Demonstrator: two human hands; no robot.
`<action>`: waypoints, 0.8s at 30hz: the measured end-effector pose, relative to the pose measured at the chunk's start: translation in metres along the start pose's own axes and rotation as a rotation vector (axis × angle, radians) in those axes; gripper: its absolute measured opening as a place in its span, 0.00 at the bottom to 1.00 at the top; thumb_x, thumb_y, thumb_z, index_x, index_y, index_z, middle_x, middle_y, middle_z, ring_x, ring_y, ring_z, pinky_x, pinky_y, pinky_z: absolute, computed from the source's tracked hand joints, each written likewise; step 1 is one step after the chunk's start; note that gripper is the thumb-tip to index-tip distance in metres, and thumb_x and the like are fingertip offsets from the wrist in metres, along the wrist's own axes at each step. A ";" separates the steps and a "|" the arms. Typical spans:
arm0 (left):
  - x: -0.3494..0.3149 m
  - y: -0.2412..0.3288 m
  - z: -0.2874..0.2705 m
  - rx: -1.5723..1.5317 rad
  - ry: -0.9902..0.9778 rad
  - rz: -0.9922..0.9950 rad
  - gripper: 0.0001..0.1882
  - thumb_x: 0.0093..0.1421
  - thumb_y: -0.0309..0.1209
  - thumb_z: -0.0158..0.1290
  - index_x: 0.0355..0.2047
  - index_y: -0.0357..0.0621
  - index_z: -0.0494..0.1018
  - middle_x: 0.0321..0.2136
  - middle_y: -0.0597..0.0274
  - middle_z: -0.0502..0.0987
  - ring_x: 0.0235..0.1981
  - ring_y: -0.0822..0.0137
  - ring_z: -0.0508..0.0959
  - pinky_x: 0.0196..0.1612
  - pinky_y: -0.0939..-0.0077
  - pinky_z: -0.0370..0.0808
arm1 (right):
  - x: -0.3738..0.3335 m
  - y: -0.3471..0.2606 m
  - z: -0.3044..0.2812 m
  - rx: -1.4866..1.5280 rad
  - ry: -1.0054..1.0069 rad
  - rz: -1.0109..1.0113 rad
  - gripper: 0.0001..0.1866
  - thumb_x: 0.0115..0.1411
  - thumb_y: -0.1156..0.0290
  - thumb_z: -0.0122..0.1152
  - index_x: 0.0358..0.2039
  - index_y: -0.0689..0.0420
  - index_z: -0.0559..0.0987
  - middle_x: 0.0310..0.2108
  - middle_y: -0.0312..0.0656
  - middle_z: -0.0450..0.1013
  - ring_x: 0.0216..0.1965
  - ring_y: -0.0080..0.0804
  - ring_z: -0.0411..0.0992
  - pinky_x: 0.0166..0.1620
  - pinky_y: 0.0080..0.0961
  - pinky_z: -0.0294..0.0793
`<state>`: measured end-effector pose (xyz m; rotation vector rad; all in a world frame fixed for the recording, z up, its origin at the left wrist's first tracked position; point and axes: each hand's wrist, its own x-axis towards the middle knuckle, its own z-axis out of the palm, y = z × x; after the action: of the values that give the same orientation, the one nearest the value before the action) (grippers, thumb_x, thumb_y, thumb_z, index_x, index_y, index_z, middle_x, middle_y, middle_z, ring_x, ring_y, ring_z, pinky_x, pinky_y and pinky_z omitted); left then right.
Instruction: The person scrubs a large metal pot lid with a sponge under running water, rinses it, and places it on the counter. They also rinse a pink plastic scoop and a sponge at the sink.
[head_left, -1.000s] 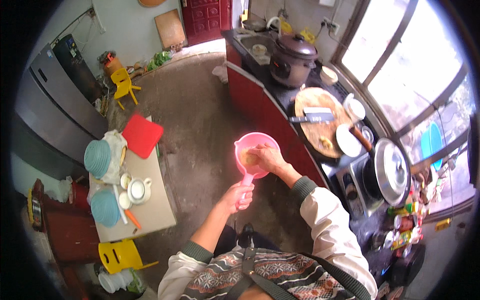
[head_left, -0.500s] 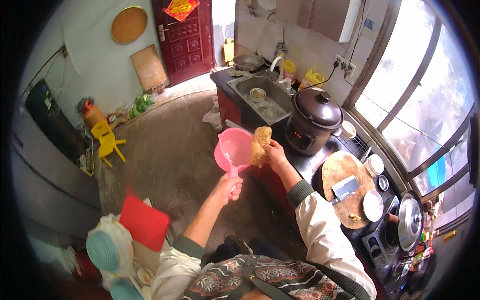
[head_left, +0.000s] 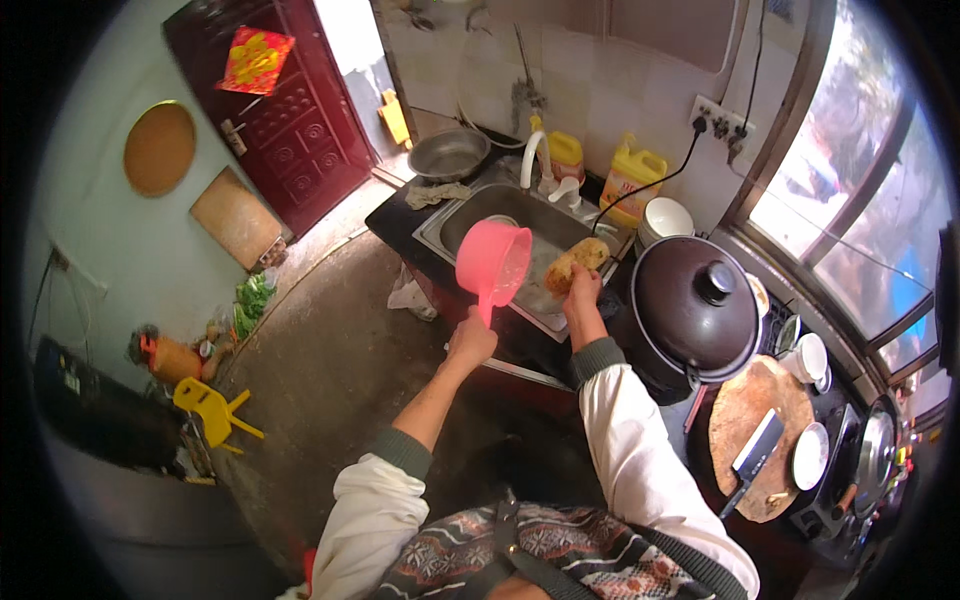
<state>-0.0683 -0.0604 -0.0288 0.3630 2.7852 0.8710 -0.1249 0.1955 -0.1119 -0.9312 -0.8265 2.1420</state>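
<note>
My left hand (head_left: 470, 343) is closed round the handle of a pink plastic dipper (head_left: 484, 257), its bowl tilted to the right beside the sink's near edge. My right hand (head_left: 583, 294) grips a rough, oblong, yellow-brown piece that looks like a loofah (head_left: 573, 266). This piece is over the right part of the steel sink (head_left: 432, 236), a short way right of the dipper. A bowl in the sink is mostly hidden behind the dipper. The white faucet (head_left: 536, 160) stands at the sink's back edge.
To the right stands a dark lidded electric pot (head_left: 694, 305). Past it a cleaver (head_left: 757, 447) lies on a round wooden board (head_left: 733, 410), with a white plate (head_left: 810, 456). A metal basin (head_left: 449, 155) sits left of the sink. Yellow jugs (head_left: 633, 180) and stacked bowls (head_left: 666, 220) line the back.
My view has turned and come closer to the sink. Both hands have carried the dipper and the loofah-like piece to the sink, and the dipper's bowl now tips to the right.
</note>
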 end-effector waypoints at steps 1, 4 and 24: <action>0.011 0.017 -0.004 0.017 -0.097 -0.033 0.20 0.54 0.27 0.50 0.47 0.37 0.60 0.36 0.30 0.76 0.43 0.35 0.76 0.50 0.45 0.69 | 0.029 0.003 -0.008 -0.020 0.112 -0.020 0.27 0.51 0.76 0.65 0.52 0.59 0.68 0.46 0.47 0.71 0.44 0.41 0.73 0.45 0.38 0.76; 0.036 -0.009 -0.026 0.222 -0.237 -0.057 0.21 0.55 0.25 0.48 0.49 0.36 0.58 0.39 0.32 0.76 0.41 0.36 0.77 0.48 0.48 0.72 | 0.018 0.026 0.030 -0.101 0.278 -0.028 0.20 0.53 0.78 0.62 0.46 0.62 0.69 0.42 0.46 0.73 0.39 0.43 0.75 0.42 0.39 0.78; 0.211 -0.040 -0.054 -1.067 -0.744 -0.501 0.07 0.59 0.26 0.49 0.28 0.49 0.61 0.16 0.70 0.63 0.10 0.79 0.59 0.09 0.81 0.50 | 0.082 0.009 0.160 0.179 -0.120 0.526 0.16 0.68 0.67 0.39 0.48 0.59 0.72 0.43 0.44 0.74 0.40 0.36 0.73 0.35 0.31 0.73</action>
<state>-0.2895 -0.0598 -0.0333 -0.1705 1.3659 1.4903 -0.2978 0.2065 -0.0615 -1.0142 -0.4620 2.6925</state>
